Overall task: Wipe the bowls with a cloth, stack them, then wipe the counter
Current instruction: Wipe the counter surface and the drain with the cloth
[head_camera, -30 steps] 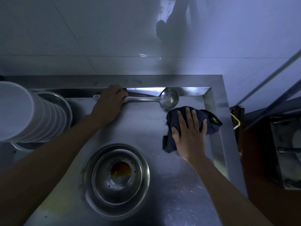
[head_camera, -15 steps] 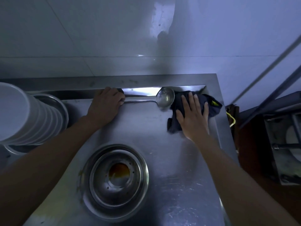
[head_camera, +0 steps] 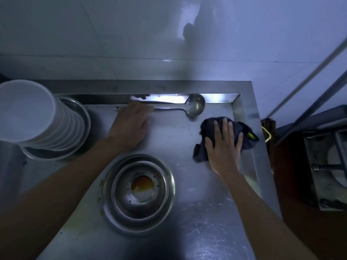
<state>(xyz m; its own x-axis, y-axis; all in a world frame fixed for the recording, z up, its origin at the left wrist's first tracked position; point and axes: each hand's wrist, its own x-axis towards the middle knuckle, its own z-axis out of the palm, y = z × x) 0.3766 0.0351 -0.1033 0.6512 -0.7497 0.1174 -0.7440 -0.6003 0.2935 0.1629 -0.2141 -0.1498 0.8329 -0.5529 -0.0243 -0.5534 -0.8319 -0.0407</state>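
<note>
I see my right hand lying flat on the dark cloth, fingers straight and a little spread, pushing it down on the steel counter in the right middle of the frame. The bowls are already piled up in one white stack at the upper left, sitting in a metal dish, so I think the wiping of the counter is the step in hand. The cloth sits close to the raised right edge and just below the ladle, which lies along the back wall with its long handle running left to right. My left hand rests on that handle near its left end; its fingers look loose, but it is blurry and I cannot tell if they curl round it. The round metal hole with orange liquid in it is in the lower middle, down and left from the cloth. The big bare stretch of counter lies toward the bottom of the frame, so the right hand is the near one for it.
</note>
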